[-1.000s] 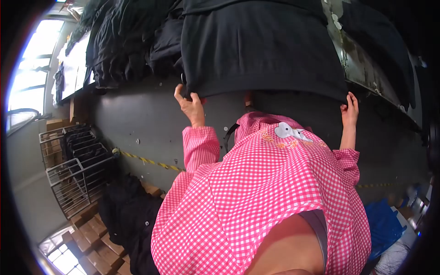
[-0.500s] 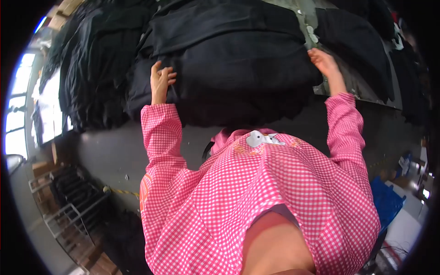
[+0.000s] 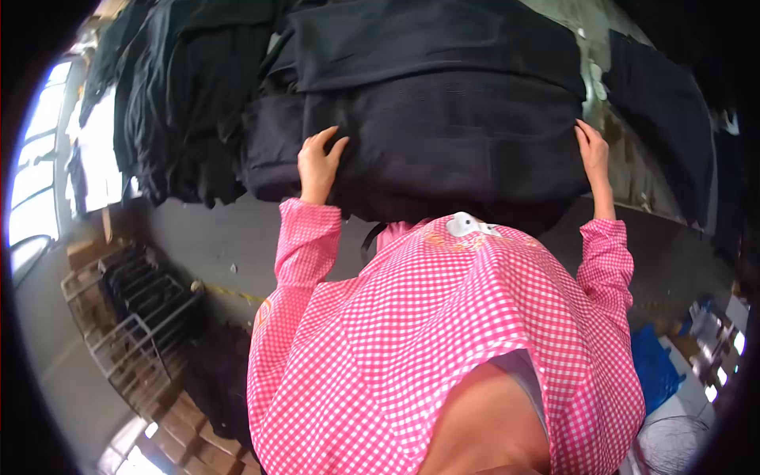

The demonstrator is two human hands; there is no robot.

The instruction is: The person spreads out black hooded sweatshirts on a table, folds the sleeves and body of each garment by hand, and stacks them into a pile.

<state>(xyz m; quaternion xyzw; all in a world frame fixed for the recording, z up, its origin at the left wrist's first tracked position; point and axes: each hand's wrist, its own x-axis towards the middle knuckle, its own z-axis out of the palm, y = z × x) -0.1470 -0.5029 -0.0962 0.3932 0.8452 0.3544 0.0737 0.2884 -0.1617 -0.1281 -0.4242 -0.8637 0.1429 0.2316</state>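
A broad pile of black cloth [image 3: 443, 119] lies in front of me, with a folded layer across its upper part. My left hand [image 3: 320, 165] is at the left part of the near layer. Its thumb and forefinger are curved and apart over the cloth, with no fold seen between them. My right hand [image 3: 594, 154] reaches the right edge of the same layer, fingers stretched out and fingertips at the edge. The undersides of the fingertips are hidden. Both arms are in pink checked sleeves.
More black cloth [image 3: 186, 103] hangs at the left, and another dark piece [image 3: 661, 119] lies on the worn table [image 3: 633, 170] at the right. Low on the left stands a metal rack [image 3: 134, 317] near brown boxes [image 3: 178, 423]. A blue bag [image 3: 655, 368] is at the lower right.
Both hands have come down onto the near cloth layer, the right one now at its edge. My left fingers are less spread. The whole view has shifted a little.
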